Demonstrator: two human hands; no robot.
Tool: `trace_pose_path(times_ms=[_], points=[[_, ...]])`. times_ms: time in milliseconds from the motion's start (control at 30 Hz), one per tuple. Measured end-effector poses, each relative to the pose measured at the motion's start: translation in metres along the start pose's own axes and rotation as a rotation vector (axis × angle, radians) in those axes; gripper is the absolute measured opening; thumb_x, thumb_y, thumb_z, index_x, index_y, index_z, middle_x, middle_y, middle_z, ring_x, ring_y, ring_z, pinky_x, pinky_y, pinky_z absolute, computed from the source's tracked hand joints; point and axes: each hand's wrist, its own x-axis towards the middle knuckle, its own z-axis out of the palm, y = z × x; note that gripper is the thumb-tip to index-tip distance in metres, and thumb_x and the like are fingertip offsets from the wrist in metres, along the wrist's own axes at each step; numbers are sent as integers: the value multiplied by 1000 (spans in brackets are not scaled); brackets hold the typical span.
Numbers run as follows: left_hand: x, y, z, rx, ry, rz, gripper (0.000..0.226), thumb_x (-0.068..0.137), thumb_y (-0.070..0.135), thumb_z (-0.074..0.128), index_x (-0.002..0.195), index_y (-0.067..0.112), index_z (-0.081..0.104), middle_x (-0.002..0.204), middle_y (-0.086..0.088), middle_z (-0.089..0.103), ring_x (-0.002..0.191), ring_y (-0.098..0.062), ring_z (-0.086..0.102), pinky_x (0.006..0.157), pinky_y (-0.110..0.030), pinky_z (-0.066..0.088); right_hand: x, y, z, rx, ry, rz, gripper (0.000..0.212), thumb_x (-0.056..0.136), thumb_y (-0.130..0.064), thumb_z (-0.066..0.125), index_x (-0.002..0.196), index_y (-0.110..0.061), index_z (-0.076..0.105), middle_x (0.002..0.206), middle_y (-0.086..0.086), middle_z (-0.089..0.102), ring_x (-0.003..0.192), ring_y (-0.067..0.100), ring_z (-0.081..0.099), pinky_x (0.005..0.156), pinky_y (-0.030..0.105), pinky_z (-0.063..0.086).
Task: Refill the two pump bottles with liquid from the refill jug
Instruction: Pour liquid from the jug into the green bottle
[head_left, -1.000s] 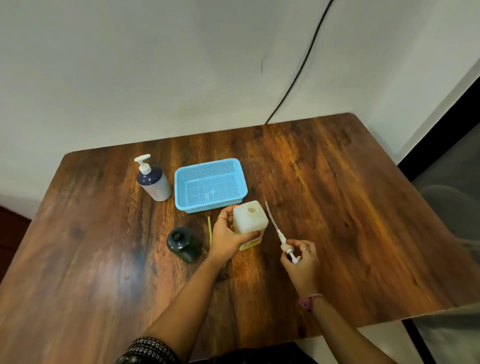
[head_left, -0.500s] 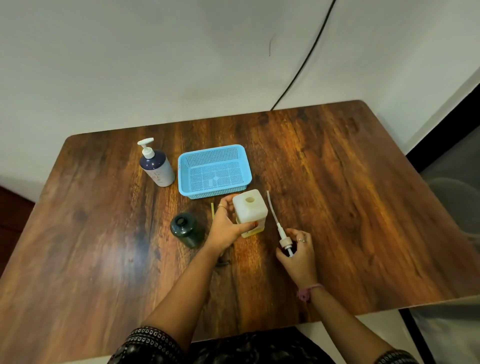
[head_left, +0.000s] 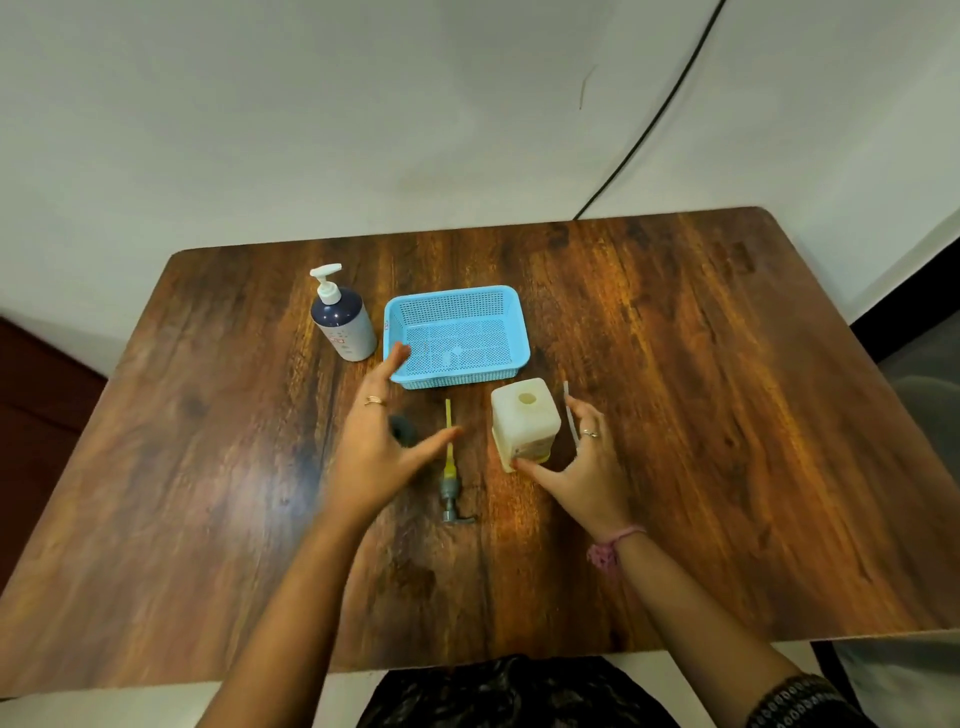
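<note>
Looks light and a bit squashy, that open white bottle on the table, sitting between right hand thumb and spread fingers, best grabbed mid-body; left hand fingers splayed, holding nothing.

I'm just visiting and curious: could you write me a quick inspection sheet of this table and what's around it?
Surface: wooden table, glossy, bare toward the edges.
Job's things: white square bottle, top open; dark bottle, mostly hidden behind the left hand; blue pump bottle, pump on; grey pump with yellow tube lying flat; white tube behind the right hand.
Clutter: blue basket, nothing in it.
Hands: left hand open, blurred, holding nothing; right hand open, thumb at the white bottle's base.
Cables: black cable runs down the wall behind the table.
Surroundings: plain wall; dark opening at right.
</note>
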Motion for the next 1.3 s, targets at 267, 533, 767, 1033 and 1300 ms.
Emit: trace_pose_path(times_ms=[267,533,767,1033,1300], points=[[-7,-82,6,8,-235,-367,116,60,35,88,150,13,18,153,-3,30,137,-17,33,109,-26,28,7,-5,36,340,-23,109,103,65,-21,86,146,-17,22,140,0,42,123,4,41,90,0,36],[-8,-94,20,1,-97,-330,89,67,19,85,141,16,36,138,-2,47,122,-11,44,101,-24,35,3,-2,41,223,88,111,79,66,-31,84,134,-17,46,120,-7,58,108,6,55,71,1,45],[10,-66,-3,-120,9,-209,85,61,21,88,134,16,47,127,5,52,116,-6,50,95,-13,39,6,-24,37,177,148,82,73,66,-26,85,128,-9,51,113,-4,58,101,5,55,66,-2,44],[58,2,-53,-189,78,-81,87,56,27,90,131,20,47,121,11,56,111,-2,54,91,-12,45,40,-95,10,132,237,-36,61,62,-34,86,110,-8,59,98,-6,57,90,10,60,60,18,54],[103,62,-99,-196,147,-4,80,55,30,90,123,19,50,109,11,57,98,-4,56,73,-7,48,91,-183,-26,97,289,-188,58,59,-30,86,106,-10,59,87,-4,62,75,12,63,53,17,53]])
